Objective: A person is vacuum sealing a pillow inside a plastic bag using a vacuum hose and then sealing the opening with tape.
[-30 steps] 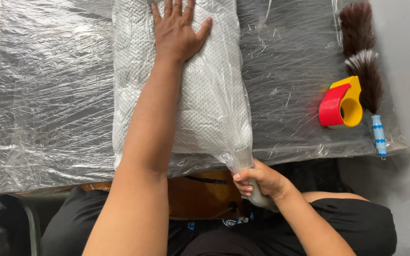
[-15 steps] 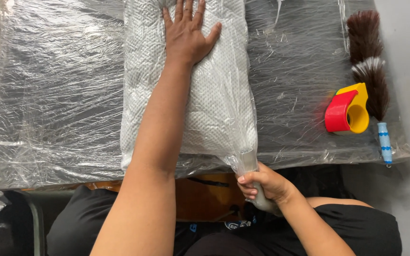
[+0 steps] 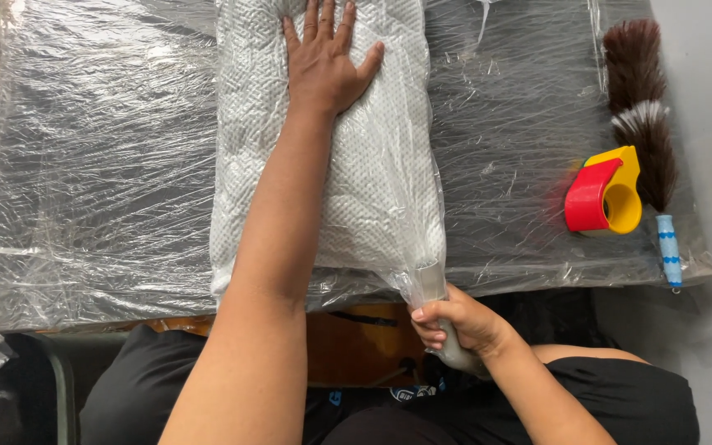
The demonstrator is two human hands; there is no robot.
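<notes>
A white quilted pillow in a clear plastic bag (image 3: 372,165) lies lengthwise on the table. My left hand (image 3: 327,58) presses flat on its far end, fingers spread, with the forearm lying along it. My right hand (image 3: 455,321) is closed around a grey tube (image 3: 434,284) at the table's near edge, with the bag's gathered mouth bunched around the tube. The tube's lower end is hidden behind my hand.
The table (image 3: 100,165) is covered in wrinkled clear plastic film. At the right lie a red and yellow tape dispenser (image 3: 603,194) and a brown feather duster (image 3: 640,107) with a blue-and-white handle. A dark chair frame (image 3: 10,387) stands at the lower left.
The view shifted slightly between the first two frames, so everything sits a little to the right. Both hands keep their hold; nothing else has visibly moved.
</notes>
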